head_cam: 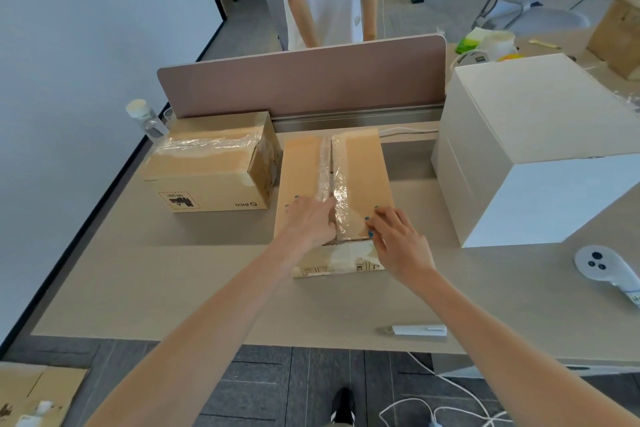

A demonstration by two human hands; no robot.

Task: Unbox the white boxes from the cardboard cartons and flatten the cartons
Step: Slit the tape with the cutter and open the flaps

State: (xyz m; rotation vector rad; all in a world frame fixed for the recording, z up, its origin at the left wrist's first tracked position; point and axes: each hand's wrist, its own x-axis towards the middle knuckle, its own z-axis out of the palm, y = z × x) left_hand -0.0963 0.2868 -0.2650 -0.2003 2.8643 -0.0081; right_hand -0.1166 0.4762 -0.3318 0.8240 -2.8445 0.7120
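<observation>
A brown cardboard carton point(363, 166) lies in the middle of the desk, its top flaps closed with a strip of clear tape along the seam. My left hand point(308, 222) rests on the left flap with its fingers at the seam near the front edge. My right hand point(398, 239) touches the right flap at the front corner, fingertips curled at the tape's end. A second taped carton point(207, 166) stands to the left, still closed. Two stacked white boxes point(536, 149) stand on the right.
A pink divider panel point(301, 80) runs along the desk's back, a person standing behind it. A water bottle point(145, 121) stands back left. A white controller point(606, 267) and a white utility knife point(419, 329) lie front right. Flattened cardboard point(34, 392) lies on the floor.
</observation>
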